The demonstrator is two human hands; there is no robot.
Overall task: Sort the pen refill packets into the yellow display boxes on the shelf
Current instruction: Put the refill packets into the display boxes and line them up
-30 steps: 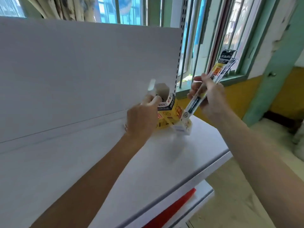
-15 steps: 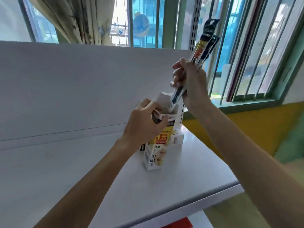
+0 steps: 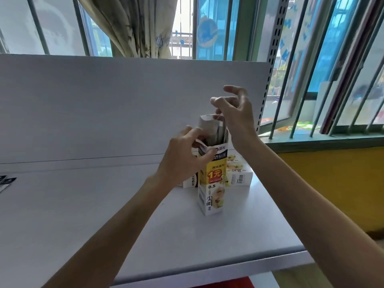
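Note:
A tall yellow display box (image 3: 212, 183) stands upright on the white shelf (image 3: 104, 215), its top flap open. My left hand (image 3: 182, 159) grips the box's upper left edge, fingers curled over the rim. Pen refill packets (image 3: 218, 135) stand inside the box, their tops showing in the opening. My right hand (image 3: 236, 113) hovers just above the opening with fingers loosely spread and holds nothing.
A second yellow box (image 3: 239, 175) lies flat behind the standing one, and a white and black box (image 3: 192, 182) sits behind my left hand. Dark packets (image 3: 5, 181) lie at the shelf's far left. The slotted upright (image 3: 270, 69) and barred window are to the right.
My right hand lowered the refill packets into the box and let them go; it now hangs open above it. My left hand kept hold of the box.

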